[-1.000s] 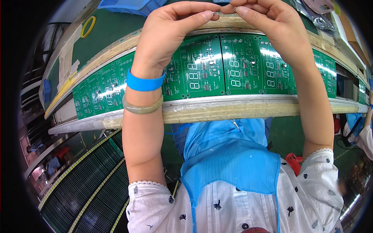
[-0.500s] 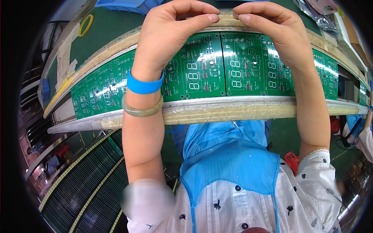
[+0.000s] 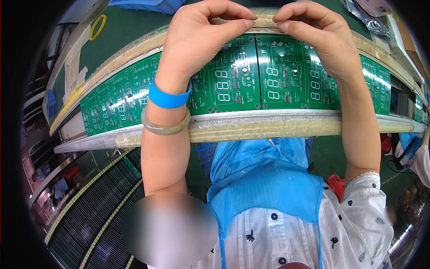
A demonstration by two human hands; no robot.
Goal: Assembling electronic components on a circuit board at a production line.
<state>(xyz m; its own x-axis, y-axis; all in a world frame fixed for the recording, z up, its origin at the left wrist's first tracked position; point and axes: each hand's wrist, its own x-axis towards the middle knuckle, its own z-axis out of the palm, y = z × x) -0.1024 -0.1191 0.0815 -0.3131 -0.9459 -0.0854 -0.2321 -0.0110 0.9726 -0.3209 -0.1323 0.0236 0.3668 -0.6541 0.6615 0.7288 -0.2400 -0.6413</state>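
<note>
My left hand (image 3: 190,42) and my right hand (image 3: 329,42) hover over the far edge of a row of green circuit boards, fingertips facing each other across a small gap. On each hand, thumb and fingers curl together in a pinch; anything between them is too small to make out. Beneath them lies a green circuit board (image 3: 242,92) printed with white digit outlines and fitted with small parts. Across a thin dark seam, another green circuit board (image 3: 283,96) sits to its right. A blue band (image 3: 169,96) and a pale bangle (image 3: 165,128) circle my left wrist.
The boards lie between a near rail (image 3: 264,130) and a far rail (image 3: 134,51). Beyond are a blue bin (image 3: 148,4), a yellow ring (image 3: 97,28) and a clear plastic bag (image 3: 374,24). Black slotted racks (image 3: 89,215) stand below at left. Another person's sleeve (image 3: 421,161) shows at right.
My left hand has shifted slightly to the right. My right fingertips sit slightly lower and farther right. The boards look almost unchanged in place.
</note>
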